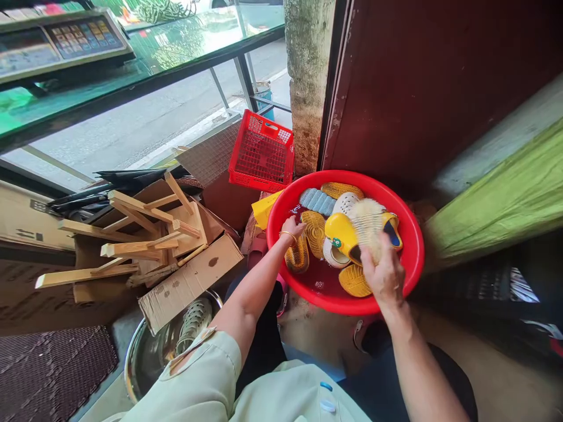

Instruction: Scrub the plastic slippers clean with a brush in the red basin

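A red plastic basin [345, 180] holds shallow water and several wet slippers, some yellow with woven uppers, one blue-grey, one white. My right hand [385, 275] presses a pale bristle brush [368, 228] onto a glossy yellow slipper [338, 237]. My left hand [292, 228], with a gold bangle on its wrist, reaches just inside the rim. Closest to it is a yellow woven slipper [297, 255], and I cannot tell whether the fingers grip it. A similar yellow slipper [354, 280] lies near the front of the basin.
A red plastic crate [261, 151] stands behind the basin, beside a mossy concrete pillar [308, 82]. Wooden slats [132, 234] lie on flattened cardboard at the left. A steel basin [149, 357] sits below my left arm. A green cloth [505, 187] hangs at the right.
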A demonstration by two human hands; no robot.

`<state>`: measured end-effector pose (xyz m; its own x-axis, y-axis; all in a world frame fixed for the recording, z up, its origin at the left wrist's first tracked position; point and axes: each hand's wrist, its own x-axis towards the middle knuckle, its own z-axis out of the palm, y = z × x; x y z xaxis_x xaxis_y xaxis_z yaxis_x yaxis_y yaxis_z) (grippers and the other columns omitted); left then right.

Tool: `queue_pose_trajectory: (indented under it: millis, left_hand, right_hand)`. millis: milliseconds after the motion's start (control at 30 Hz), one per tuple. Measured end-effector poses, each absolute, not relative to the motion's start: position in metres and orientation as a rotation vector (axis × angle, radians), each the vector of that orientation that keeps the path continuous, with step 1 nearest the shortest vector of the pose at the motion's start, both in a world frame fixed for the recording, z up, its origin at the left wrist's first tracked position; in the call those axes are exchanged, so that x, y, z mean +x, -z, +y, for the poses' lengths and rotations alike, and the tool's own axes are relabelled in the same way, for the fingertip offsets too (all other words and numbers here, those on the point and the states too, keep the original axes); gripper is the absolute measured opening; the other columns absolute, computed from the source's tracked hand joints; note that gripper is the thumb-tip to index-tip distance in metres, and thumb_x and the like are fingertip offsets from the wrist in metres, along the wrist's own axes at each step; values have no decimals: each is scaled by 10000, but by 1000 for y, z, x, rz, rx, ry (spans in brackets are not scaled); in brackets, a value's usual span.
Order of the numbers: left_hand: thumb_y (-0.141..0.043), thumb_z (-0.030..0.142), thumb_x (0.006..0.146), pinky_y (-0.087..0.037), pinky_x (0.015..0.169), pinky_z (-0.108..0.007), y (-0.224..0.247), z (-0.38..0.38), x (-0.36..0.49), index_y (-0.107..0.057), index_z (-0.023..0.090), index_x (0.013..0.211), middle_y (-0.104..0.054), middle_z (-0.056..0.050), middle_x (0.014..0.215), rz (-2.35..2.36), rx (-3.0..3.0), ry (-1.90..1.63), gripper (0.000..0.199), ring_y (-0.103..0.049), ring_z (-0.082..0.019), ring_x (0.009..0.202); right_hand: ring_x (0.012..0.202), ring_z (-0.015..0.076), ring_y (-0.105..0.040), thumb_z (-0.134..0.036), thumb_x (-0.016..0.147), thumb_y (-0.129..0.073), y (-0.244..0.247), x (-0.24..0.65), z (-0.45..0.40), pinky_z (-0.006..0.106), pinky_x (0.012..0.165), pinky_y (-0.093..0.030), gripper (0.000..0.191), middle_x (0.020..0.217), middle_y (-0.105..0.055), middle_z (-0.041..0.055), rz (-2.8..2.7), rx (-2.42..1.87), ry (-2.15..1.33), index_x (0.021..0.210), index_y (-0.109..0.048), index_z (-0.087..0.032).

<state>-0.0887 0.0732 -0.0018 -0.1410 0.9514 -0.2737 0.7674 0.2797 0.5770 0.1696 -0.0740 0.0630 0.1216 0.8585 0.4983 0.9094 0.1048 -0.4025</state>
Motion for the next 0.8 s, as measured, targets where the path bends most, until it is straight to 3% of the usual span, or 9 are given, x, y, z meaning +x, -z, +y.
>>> queue_pose_trajectory:
  millis: [167,333,500,800]
  left_hand:
    - [-602,617,909,-523,939,-371,23,72,-69,-695,133,1184,-726,-200,1252,1883,1434,-239,564,-689,-343,1176]
    - [-630,562,907,-522,940,-346,32,70,-46,-637,181,1263,-740,-153,1237,1864,1384,-265,521,-695,-298,1167]
    - [-667,561,887,-500,991,-403,29,68,-39,-554,201,1363,-686,-197,1325,1915,1420,-279,608,-657,-338,1241]
    - [-683,361,905,-524,1010,-387,10,70,-56,-559,269,1337,-740,-63,1220,1609,1371,-970,459,-698,-238,1138]
  right_hand:
    - [985,293,-751,-421,1036,-453,-43,144,-70,338,749,-598,539,1231,-736,189,-1976,-1750,-45,1492,-523,-142]
    - [1003,267,-753,-377,1051,-409,-23,149,-50,316,792,-581,491,1201,-757,181,-2028,-1767,-175,1455,-536,-129]
    - [944,275,-764,-382,1053,-411,-12,157,-34,319,759,-548,468,1115,-789,152,-2071,-1950,-273,1443,-547,-163]
    - [934,250,-763,-403,1036,-479,5,154,-26,290,756,-505,482,1045,-806,129,-2150,-2134,-428,1475,-536,-212]
